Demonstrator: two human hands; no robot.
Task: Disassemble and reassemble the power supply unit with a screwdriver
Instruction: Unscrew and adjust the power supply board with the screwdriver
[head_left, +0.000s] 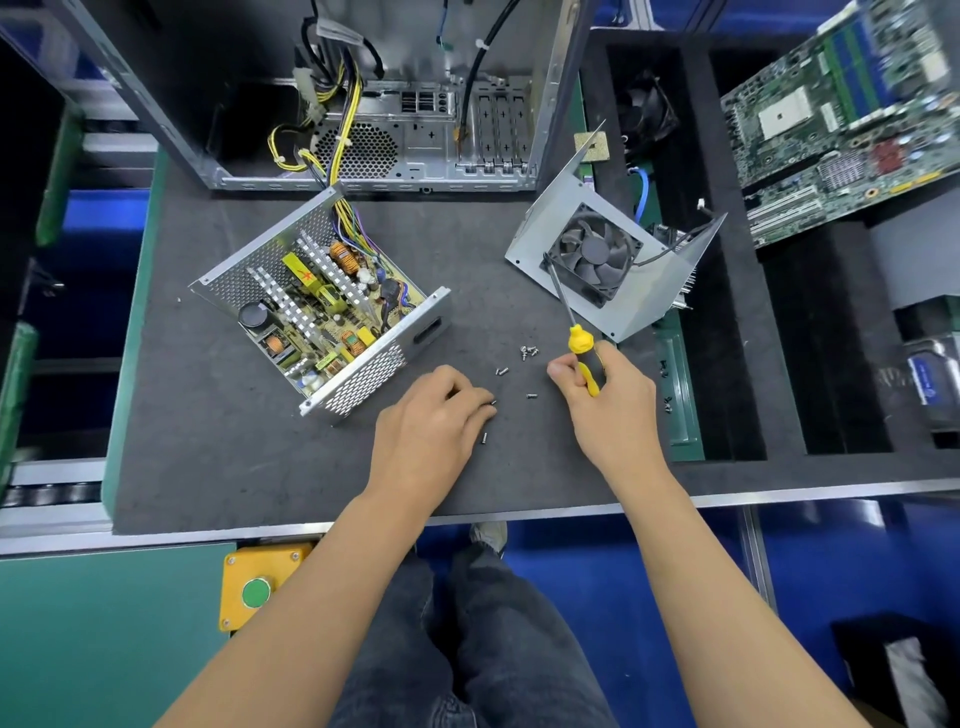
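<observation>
Right hand (608, 400) grips the screwdriver (574, 322), tip at 11 o'clock on the fan (592, 254); left hand (436, 415), fingers curled, touches a screw (492, 403).

This place is an electronics repair or assembly workshop. A dark anti-static mat (218, 467) covers the workbench, an open computer case (395, 104) stands at the far side, and a green circuit board (841, 114) lies at the far right above black foam compartments (727, 364). At the near left edge a yellow box with a green push button (255, 592) is fixed, as on a factory line.
</observation>
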